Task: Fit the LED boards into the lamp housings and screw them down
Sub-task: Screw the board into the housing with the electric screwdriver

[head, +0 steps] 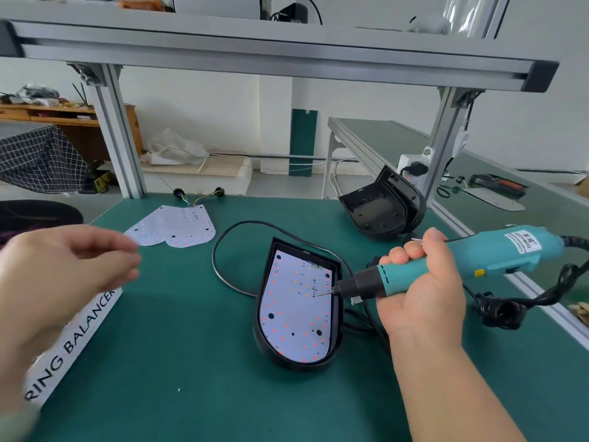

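Step in hand, as judged: screwing down. The black teardrop-shaped plastic lamp housing (287, 364) lies face up near the middle of the surface. The white teardrop-shaped LED board (296, 314) is already seated inside its rim. The right hand (420, 291) is clamped round the teal electric screwdriver (497, 253), which is held nearly level. Its thin bit tip (322, 294) is over the right part of the board. Whether a screw rides on the bit cannot be told, nor whether the dark spots on the board are screws or bare holes. The left hand (63, 266) hangs above the left side, blurred, its fingers loose, holding nothing and well apart from the housing. Next move, as judged: the driver must be brought upright over a fixing hole, and the free hand should steady the housing, which may slide or rock on its curved back. The green mat-covered surface (191, 393) also carries:
- a white carton lettered "RING BALANCER" (79, 339) at the left edge;
- a second black housing (379, 212), empty and tilted, at the far right;
- two spare white LED boards (178, 226), overlapping, at the far left, with wire tails;
- a looping black cable (229, 279) beside the housing.

Room: a grey aluminium frame (121, 138) spans overhead, a neighbouring green-topped bench (382, 138) stands beyond, and a cluttered wooden desk (63, 119) stands against the white wall.
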`<state>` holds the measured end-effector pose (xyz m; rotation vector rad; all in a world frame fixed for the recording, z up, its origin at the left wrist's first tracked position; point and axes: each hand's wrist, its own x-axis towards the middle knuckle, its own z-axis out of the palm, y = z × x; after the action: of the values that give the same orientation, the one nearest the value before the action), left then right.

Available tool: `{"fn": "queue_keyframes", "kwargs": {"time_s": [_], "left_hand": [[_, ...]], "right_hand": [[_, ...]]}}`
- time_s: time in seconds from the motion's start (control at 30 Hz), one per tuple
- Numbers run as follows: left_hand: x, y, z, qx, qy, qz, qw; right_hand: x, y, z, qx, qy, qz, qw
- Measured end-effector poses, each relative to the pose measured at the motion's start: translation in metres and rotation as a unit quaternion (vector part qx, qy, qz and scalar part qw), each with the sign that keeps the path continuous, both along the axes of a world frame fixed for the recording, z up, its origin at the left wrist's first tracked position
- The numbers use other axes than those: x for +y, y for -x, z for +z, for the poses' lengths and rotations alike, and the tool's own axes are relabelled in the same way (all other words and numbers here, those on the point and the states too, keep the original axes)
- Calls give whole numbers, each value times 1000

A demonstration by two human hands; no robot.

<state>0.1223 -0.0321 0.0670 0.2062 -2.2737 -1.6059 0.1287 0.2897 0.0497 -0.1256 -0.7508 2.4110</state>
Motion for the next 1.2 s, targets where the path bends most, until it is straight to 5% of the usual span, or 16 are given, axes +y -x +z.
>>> {"fn": "queue_keyframes", "kwargs": {"time_s": [0.27, 0.63, 1.03, 1.2], "left_hand": [[136, -13, 5, -44, -108, -192, 974], [156, -25, -20, -35, -21, -197, 979], [162, -29, -21, -46, -120, -216, 968], [155, -28, -20, -20, -96, -235, 967]], "right_hand": [[5, -5, 4, -1, 43, 19, 999], [-1, -13, 13, 23, 85, 27, 996], [-9, -14, 14, 35, 95, 25, 995], [-10, -14, 13, 46, 88, 32, 995]]}}
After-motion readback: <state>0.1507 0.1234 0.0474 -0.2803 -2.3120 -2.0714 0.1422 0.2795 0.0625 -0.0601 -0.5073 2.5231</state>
